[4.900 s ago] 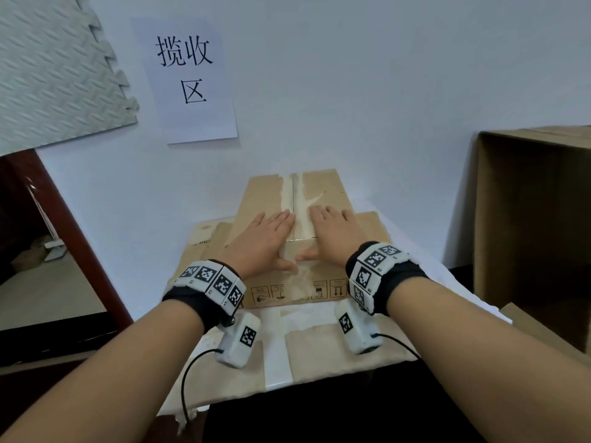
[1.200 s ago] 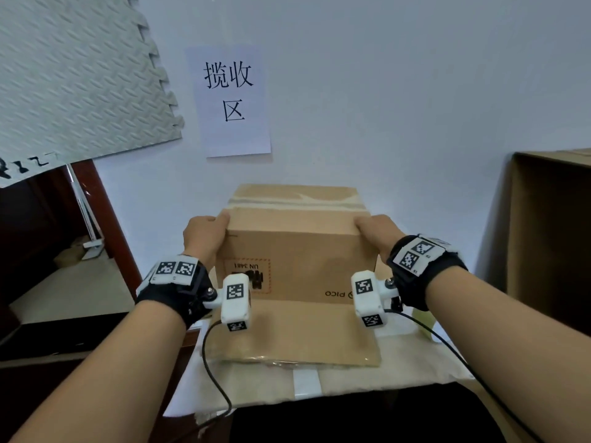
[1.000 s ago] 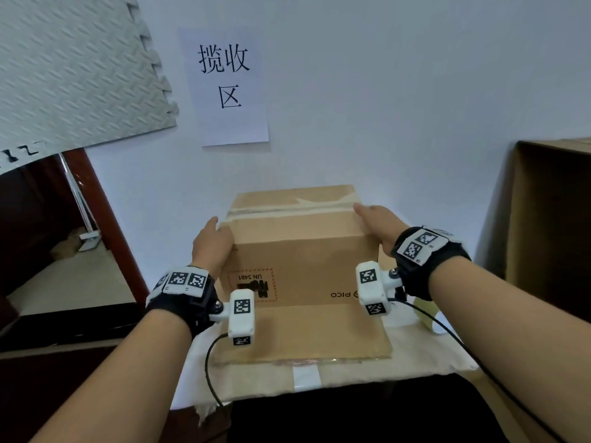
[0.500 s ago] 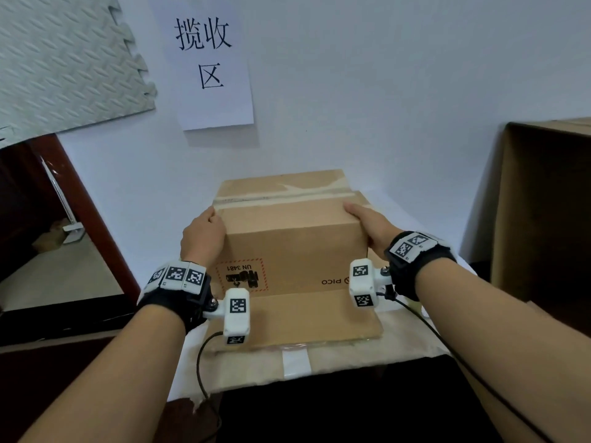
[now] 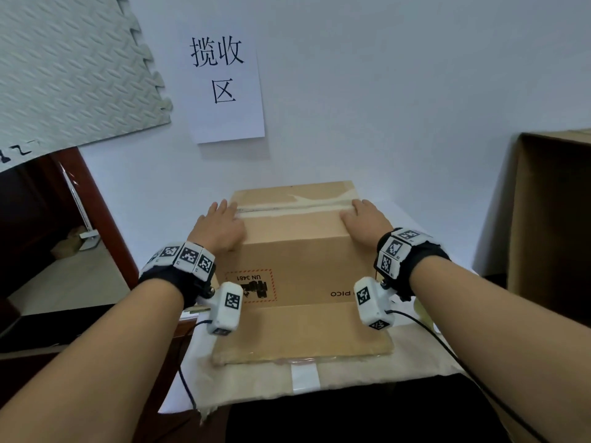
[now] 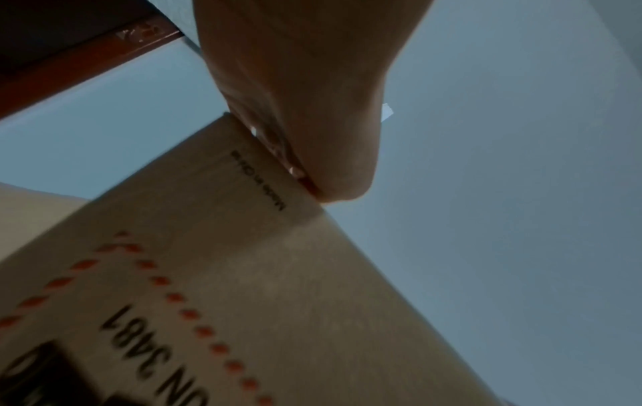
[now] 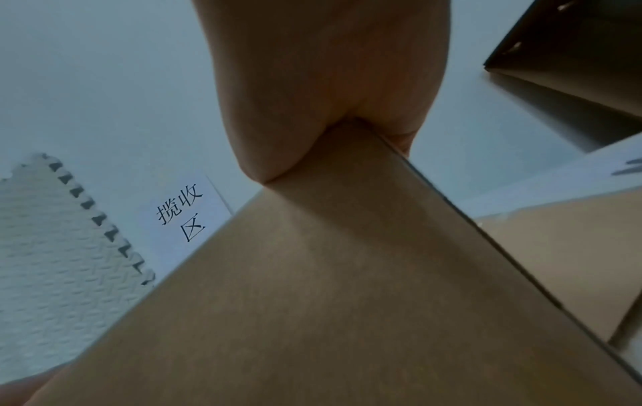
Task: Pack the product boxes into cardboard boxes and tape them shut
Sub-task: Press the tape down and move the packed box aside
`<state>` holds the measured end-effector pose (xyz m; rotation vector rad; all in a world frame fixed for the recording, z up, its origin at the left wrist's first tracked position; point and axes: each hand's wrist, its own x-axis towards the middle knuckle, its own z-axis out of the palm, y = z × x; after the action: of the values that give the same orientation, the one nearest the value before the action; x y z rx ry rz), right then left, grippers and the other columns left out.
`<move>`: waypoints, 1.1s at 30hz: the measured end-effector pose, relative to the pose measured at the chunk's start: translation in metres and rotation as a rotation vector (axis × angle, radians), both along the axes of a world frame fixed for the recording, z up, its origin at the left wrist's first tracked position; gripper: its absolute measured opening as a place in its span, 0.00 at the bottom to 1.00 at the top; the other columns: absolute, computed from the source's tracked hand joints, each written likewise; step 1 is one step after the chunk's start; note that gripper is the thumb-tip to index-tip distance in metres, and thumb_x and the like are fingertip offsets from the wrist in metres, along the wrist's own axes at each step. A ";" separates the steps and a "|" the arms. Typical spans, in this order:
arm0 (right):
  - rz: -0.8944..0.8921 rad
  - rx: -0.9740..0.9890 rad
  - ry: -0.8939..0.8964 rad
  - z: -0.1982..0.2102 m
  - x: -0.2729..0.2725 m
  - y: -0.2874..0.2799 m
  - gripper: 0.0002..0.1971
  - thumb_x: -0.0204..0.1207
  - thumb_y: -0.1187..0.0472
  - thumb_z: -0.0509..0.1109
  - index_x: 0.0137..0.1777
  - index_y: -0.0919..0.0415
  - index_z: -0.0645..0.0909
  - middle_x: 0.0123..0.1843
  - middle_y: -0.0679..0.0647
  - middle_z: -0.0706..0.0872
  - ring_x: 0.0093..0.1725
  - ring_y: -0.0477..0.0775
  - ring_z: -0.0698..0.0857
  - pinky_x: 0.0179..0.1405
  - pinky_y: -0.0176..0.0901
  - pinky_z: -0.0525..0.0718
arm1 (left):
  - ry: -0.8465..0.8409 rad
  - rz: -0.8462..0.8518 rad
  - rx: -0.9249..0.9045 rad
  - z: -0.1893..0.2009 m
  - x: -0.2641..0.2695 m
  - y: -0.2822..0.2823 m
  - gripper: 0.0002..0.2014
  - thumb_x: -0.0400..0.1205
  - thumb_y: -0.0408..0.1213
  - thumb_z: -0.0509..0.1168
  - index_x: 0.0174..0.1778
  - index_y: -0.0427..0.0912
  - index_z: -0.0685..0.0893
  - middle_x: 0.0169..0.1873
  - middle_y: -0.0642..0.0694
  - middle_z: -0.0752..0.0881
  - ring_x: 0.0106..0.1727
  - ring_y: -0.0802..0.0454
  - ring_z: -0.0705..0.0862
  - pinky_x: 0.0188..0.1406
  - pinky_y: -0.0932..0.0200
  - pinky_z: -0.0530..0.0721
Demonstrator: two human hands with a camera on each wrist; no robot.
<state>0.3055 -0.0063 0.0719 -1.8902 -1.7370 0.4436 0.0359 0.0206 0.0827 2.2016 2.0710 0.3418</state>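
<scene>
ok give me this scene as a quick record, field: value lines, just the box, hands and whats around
box: closed cardboard box, taped seam across the top, upside-down "UN 3481" label on the near face
box support: flat cardboard sheet on a white-covered table
left hand: flat on the box's top left edge
right hand: flat on the top right edge
wall: paper sign, grey foam mat
far right: large open carton

Wall sign (image 5: 225, 75) reads "揽收区", also legible in the right wrist view (image 7: 180, 217). Cardboard box (image 5: 300, 270) front face shows "UN 3481" upside down inside a red dashed frame (image 5: 250, 287), plus "PICO" upside down (image 5: 340, 293). Small print near the box edge in the left wrist view is too blurred to read.
</scene>
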 end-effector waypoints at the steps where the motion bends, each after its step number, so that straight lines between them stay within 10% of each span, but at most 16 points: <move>1: 0.001 -0.003 0.002 -0.001 0.002 0.002 0.27 0.87 0.54 0.49 0.82 0.66 0.55 0.83 0.60 0.58 0.81 0.59 0.59 0.77 0.49 0.60 | 0.036 -0.027 -0.026 0.001 0.002 0.005 0.27 0.87 0.40 0.42 0.84 0.41 0.47 0.84 0.43 0.46 0.84 0.46 0.45 0.82 0.42 0.47; 11: -0.033 -0.018 -0.028 -0.012 0.005 0.014 0.28 0.85 0.51 0.48 0.83 0.60 0.54 0.84 0.57 0.53 0.82 0.59 0.59 0.78 0.55 0.60 | 0.139 -0.138 -0.094 -0.005 0.020 0.021 0.27 0.88 0.45 0.40 0.80 0.32 0.56 0.81 0.37 0.59 0.82 0.45 0.56 0.81 0.47 0.53; 33: -0.068 -0.079 -0.065 -0.009 0.003 0.009 0.27 0.85 0.51 0.46 0.83 0.57 0.52 0.86 0.55 0.46 0.81 0.65 0.60 0.78 0.58 0.60 | 0.152 -0.320 -0.110 -0.002 0.063 0.019 0.26 0.89 0.42 0.38 0.84 0.40 0.46 0.84 0.45 0.45 0.84 0.54 0.45 0.83 0.51 0.44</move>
<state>0.3083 0.0027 0.0629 -2.0338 -1.7131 0.4350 0.0993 0.0393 0.0805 2.5030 1.7103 0.0317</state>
